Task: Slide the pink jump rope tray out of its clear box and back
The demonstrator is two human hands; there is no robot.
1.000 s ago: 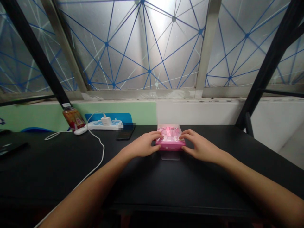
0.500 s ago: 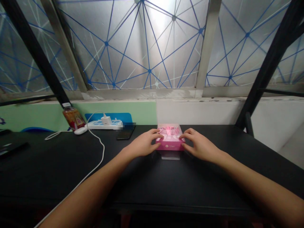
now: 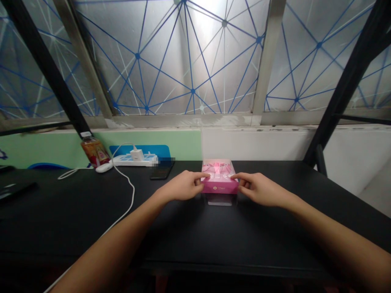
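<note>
A small pink box (image 3: 220,187) with a clear top and pink contents lies on the black table, centre right. At its left side is my left hand (image 3: 187,185), the index finger reaching over the top and the other fingers curled against the edge. My right hand (image 3: 261,189) mirrors it on the right side, index fingertip on the top near the right edge, remaining fingers bent in. Between them the two hands hold the box. A clear flat piece (image 3: 220,200) shows just in front of the box.
A dark phone (image 3: 161,171) lies left of the box. Farther left are a white power strip (image 3: 134,159) with a plugged charger, a white cable (image 3: 133,191) running to the front, and a drink bottle (image 3: 94,150). Black posts and a window stand behind.
The fingers of both my hands have drawn in and curled, leaving the index fingers extended over the box. The box itself has hardly moved.
</note>
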